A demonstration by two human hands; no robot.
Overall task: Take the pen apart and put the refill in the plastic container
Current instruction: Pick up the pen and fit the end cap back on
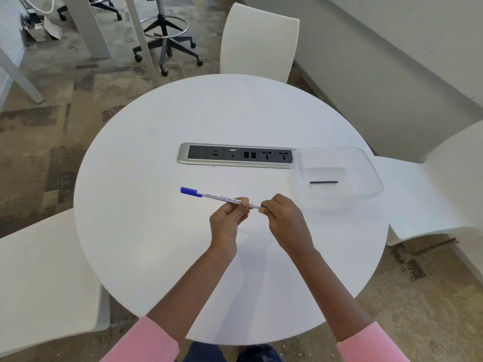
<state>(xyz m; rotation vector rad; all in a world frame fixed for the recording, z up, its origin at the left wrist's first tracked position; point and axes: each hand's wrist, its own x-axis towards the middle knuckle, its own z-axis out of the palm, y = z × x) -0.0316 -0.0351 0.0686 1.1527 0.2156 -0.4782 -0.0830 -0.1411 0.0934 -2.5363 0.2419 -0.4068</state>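
Note:
A white pen (214,196) with printed lettering and a blue cap at its left end is held level above the round white table (156,231). My left hand (227,220) pinches the barrel near its right part. My right hand (283,218) grips the pen's right end, where a bit of blue shows at the fingertips. To the right stands a clear plastic container (366,163) with a thin black stick (323,182) lying on its bottom.
A silver and black socket strip (235,155) is set into the table's middle, touching the container's left rim. White chairs stand at the far side (258,40), the right (444,192) and the near left (44,278).

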